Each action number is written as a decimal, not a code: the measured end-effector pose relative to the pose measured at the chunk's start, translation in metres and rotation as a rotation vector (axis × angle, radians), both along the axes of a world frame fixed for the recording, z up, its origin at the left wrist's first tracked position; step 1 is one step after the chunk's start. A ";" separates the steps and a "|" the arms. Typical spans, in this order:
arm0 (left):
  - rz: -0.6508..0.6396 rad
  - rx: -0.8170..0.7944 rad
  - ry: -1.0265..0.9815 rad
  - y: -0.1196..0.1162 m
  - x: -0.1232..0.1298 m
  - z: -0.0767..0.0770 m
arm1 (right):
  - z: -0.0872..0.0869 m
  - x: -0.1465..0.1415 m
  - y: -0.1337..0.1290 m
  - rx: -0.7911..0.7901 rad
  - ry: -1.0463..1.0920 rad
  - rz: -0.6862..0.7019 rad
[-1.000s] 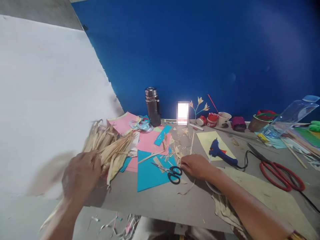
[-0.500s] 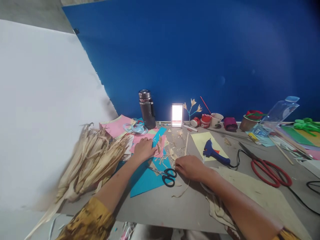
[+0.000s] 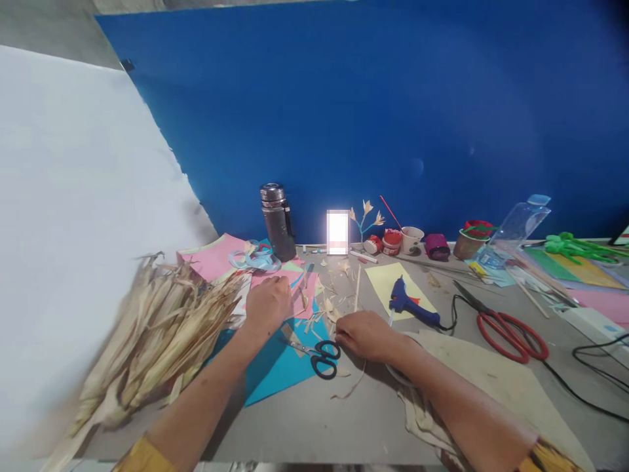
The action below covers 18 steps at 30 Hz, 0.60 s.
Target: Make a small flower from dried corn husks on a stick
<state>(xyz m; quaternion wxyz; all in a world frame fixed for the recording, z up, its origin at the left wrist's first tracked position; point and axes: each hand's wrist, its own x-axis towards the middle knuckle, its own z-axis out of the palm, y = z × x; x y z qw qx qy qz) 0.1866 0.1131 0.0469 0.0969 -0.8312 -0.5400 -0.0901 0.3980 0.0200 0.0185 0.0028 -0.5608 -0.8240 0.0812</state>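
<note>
My left hand (image 3: pixel 268 305) is closed over the pink paper (image 3: pixel 309 292), with a narrow blue paper strip (image 3: pixel 297 280) at its fingertips, tilted nearly edge-on. My right hand (image 3: pixel 363 334) rests on the table with fingers curled together; what is in them is hidden. A thin dry husk strip (image 3: pixel 354 387) trails out below it. Between the hands, small scissors with black handles (image 3: pixel 325 359) lie partly over a blue sheet (image 3: pixel 275 373). Husk scraps (image 3: pixel 330 308) are scattered just beyond them.
Dried corn husks (image 3: pixel 162 334) are heaped at left, near a dark flask (image 3: pixel 278 226). Rightward lie a blue glue gun (image 3: pixel 413 305), large red-handled scissors (image 3: pixel 511 334) and cloth (image 3: pixel 481 373). A husk-flower stem (image 3: pixel 362 223), paint jars (image 3: pixel 392 242) and a tilted plastic bottle (image 3: pixel 518 229) stand behind.
The blue strip, lying flat beyond my left hand before, now shows tilted at its fingertips. The whole view has shifted slightly to the right. My right hand stays by the black-handled scissors.
</note>
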 end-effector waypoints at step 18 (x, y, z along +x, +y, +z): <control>-0.556 0.139 -0.086 -0.090 0.048 -0.027 | 0.010 -0.003 0.003 -0.128 1.341 -0.211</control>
